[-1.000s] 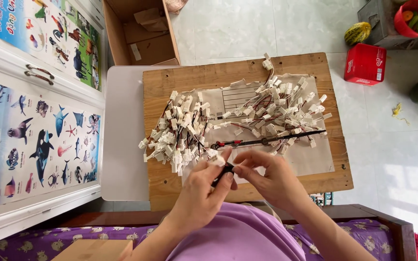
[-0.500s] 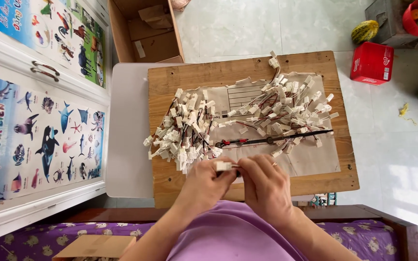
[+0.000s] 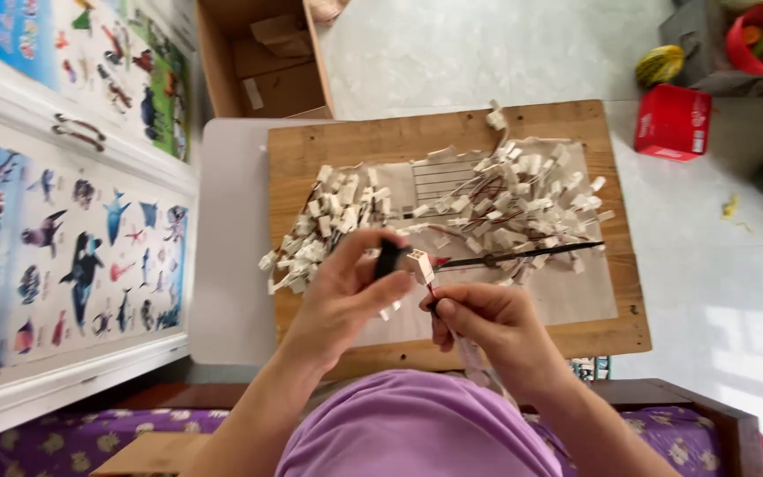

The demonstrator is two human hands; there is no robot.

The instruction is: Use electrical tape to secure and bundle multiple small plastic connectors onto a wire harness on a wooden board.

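White plastic connector (image 3: 419, 263), small and box-shaped, held above the near edge of the wooden board (image 3: 328, 146), just beside the fingertips of both hands. The right hand (image 3: 487, 331) pinches its thin wires (image 3: 468, 349) between thumb and forefingers, so the connector stands up at the top of the grip with its open face turned toward the other hand; the wires trail down toward the person's lap. The left hand (image 3: 346, 296) is curled around a small black tool (image 3: 388, 258), gripped between thumb and fingers and brought up beside the connector; whether the two touch cannot be told. Both hands are raised off the board, close to the eyes, as fine work needs. Behind them lies a heap of like connectors (image 3: 452, 208) with red and black leads, spread across the board's middle from its left edge to its right, within easy reach. A long black rod (image 3: 523, 256) lies across the heap's near side. The board rests on a pale table (image 3: 227, 265). A red box (image 3: 673, 122) stands on the floor beyond the board's far right corner.
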